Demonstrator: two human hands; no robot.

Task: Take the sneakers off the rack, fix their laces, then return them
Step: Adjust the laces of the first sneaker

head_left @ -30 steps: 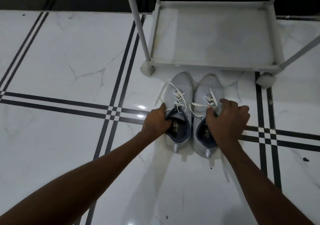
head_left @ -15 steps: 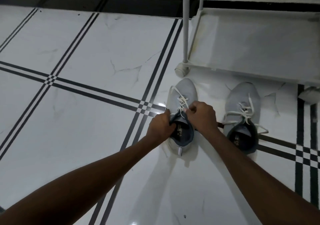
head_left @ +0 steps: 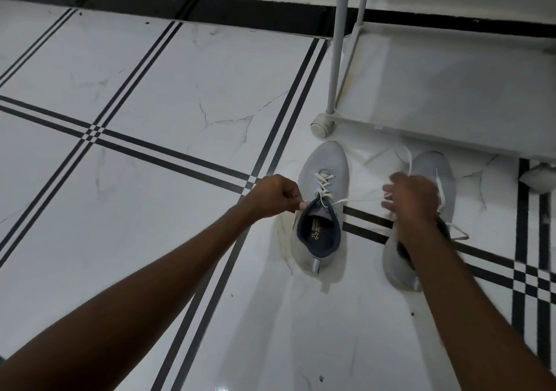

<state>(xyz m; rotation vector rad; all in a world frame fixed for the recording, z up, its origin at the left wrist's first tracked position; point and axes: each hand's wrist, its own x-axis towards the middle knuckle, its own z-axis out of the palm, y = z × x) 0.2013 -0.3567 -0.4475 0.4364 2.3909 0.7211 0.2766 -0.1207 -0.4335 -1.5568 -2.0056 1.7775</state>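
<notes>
Below, seen from a head-worn camera looking down: a white marble-patterned floor (head_left: 150, 74) crossed by black double lines. Two grey sneakers side by side on the tiles, toes pointing away towards a white shoe rack (head_left: 451, 89) at upper right, heels nearest the viewer, a clear gap between them.

Left sneaker (head_left: 323, 210) in plain sight: grey knit upper, dark navy collar and insole, white laces (head_left: 324, 184) criss-crossed over the tongue and loose at the top. Left hand (head_left: 272, 196) just beside its collar, fingers curled closed, pinching one lace end between thumb and fingertips at the sneaker's left edge. Other lace end (head_left: 361, 200) stretched nearly straight across the gap to the right hand (head_left: 413, 198).

Right hand blurred, fingers loosely bent rather than fully closed, lace running into the fingers; exact grip hard to make out. Hand and forearm hanging above the right sneaker (head_left: 433, 174), hiding most of its opening and laces; toe showing beyond the knuckles, heel below the wrist, one loose lace loop (head_left: 458, 234) trailing onto the floor at its right side.

Rack standing just beyond the toes: thin grey upright poles, pale bottom shelf, rounded foot (head_left: 322, 125) near the left sneaker's toe. Neither sneaker on the rack. Black skirting strip (head_left: 180, 5) along the wall at top.
</notes>
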